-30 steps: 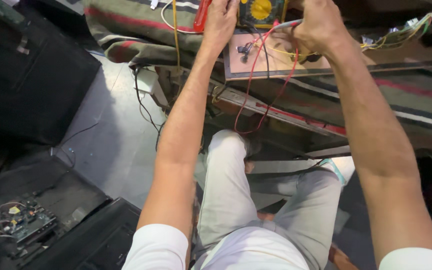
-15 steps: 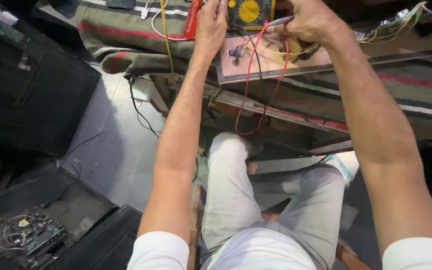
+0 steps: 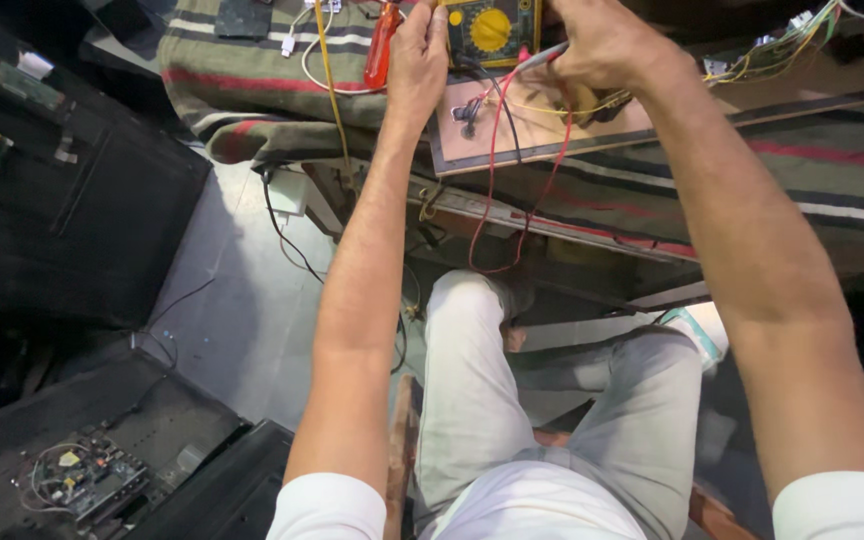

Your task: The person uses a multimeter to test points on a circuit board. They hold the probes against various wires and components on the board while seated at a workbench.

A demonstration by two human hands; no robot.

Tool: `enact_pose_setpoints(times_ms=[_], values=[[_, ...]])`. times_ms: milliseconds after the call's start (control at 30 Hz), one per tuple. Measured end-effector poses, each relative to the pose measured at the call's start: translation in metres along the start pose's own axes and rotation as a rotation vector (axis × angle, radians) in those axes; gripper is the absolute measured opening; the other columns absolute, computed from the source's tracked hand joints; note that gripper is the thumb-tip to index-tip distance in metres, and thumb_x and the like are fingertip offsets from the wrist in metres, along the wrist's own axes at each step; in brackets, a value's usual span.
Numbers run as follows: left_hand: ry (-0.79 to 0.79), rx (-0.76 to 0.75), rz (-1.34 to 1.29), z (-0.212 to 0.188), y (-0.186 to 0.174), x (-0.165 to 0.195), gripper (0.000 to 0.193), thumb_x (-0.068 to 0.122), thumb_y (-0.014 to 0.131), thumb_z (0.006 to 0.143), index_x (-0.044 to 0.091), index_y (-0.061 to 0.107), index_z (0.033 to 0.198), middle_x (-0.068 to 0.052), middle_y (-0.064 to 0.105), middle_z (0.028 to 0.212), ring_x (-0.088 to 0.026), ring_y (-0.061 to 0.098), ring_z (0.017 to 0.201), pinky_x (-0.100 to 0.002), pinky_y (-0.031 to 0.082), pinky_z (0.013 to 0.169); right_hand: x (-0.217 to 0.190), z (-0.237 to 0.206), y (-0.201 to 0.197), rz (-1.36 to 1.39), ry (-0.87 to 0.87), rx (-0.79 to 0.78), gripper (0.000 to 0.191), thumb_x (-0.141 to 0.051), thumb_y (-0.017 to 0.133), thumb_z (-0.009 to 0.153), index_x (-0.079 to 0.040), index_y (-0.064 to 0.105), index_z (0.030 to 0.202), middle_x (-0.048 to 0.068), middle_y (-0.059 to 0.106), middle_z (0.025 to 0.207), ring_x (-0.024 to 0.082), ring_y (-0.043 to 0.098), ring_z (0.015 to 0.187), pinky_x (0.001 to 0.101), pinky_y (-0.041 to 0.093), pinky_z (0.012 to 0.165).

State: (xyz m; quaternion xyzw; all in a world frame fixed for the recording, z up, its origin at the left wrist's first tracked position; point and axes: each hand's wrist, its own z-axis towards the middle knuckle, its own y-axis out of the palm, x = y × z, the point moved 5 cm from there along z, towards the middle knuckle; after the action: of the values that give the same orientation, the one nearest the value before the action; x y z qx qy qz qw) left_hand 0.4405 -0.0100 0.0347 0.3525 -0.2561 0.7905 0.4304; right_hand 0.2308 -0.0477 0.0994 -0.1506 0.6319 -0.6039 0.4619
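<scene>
My left hand (image 3: 420, 62) rests at the left edge of a dark multimeter (image 3: 490, 30) with a yellow dial, fingers curled against its side. A red-handled screwdriver (image 3: 381, 45) stands just left of that hand. My right hand (image 3: 607, 45) is closed around a grey probe (image 3: 542, 57) whose tip points toward the meter. Red and black test leads (image 3: 497, 150) hang from the meter over a pale wooden board (image 3: 542, 125) and down past the bench edge. Whether the left hand truly grips the meter is hard to tell.
A striped cloth (image 3: 252, 70) covers the bench. Yellow and green wire bundles (image 3: 782, 45) lie at the far right. Black casings (image 3: 82, 200) stand on the left, and an opened unit with a circuit board (image 3: 77, 480) lies on the floor. My legs in pale trousers (image 3: 552, 420) fill the middle.
The view has tilted down and right, so the bench and meter sit higher in frame. Both hands stay at the meter and board, with little movement between them.
</scene>
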Motion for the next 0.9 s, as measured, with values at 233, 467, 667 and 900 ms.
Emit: enact_pose_setpoints(times_ms=[233, 467, 667, 900], values=[[0.009, 0.019, 0.001, -0.004, -0.006, -0.009, 0.016, 0.016, 0.056, 0.107, 0.004, 0.064, 0.111, -0.014, 0.063, 0.071, -0.022, 0.058, 0.059, -0.037, 0.045, 0.057, -0.006, 0.005, 0.009, 0.168, 0.197, -0.020, 0.061, -0.016, 0.087, 0.084, -0.004, 0.059, 0.137, 0.014, 0.073, 0.117, 0.022, 0.071, 0.104, 0.0369, 0.055, 0.087], [-0.017, 0.069, 0.084, -0.002, -0.007, -0.032, 0.018, 0.021, 0.058, 0.107, 0.004, 0.060, 0.101, -0.020, 0.066, 0.076, -0.039, 0.065, 0.069, -0.044, 0.043, 0.055, -0.005, 0.017, 0.017, 0.190, 0.066, 0.003, 0.056, -0.013, 0.086, 0.085, -0.001, 0.061, 0.133, 0.015, 0.072, 0.122, 0.024, 0.071, 0.108, 0.0373, 0.056, 0.090], [-0.131, 0.043, 0.123, -0.001, -0.003, -0.055, 0.022, 0.023, 0.057, 0.105, 0.003, 0.059, 0.097, -0.021, 0.062, 0.069, -0.043, 0.062, 0.063, -0.049, 0.040, 0.054, -0.013, 0.025, 0.016, 0.002, -0.040, 0.039, 0.058, -0.010, 0.089, 0.081, 0.002, 0.061, 0.131, 0.022, 0.071, 0.116, 0.033, 0.068, 0.105, 0.0429, 0.053, 0.086], [-0.105, 0.039, 0.097, -0.001, -0.001, -0.067, 0.018, 0.023, 0.056, 0.106, 0.006, 0.061, 0.106, -0.020, 0.067, 0.077, -0.041, 0.068, 0.073, -0.048, 0.046, 0.057, -0.012, 0.024, 0.023, -0.002, 0.168, 0.079, 0.062, -0.017, 0.088, 0.080, 0.000, 0.060, 0.133, 0.024, 0.068, 0.114, 0.040, 0.068, 0.101, 0.0469, 0.053, 0.082]])
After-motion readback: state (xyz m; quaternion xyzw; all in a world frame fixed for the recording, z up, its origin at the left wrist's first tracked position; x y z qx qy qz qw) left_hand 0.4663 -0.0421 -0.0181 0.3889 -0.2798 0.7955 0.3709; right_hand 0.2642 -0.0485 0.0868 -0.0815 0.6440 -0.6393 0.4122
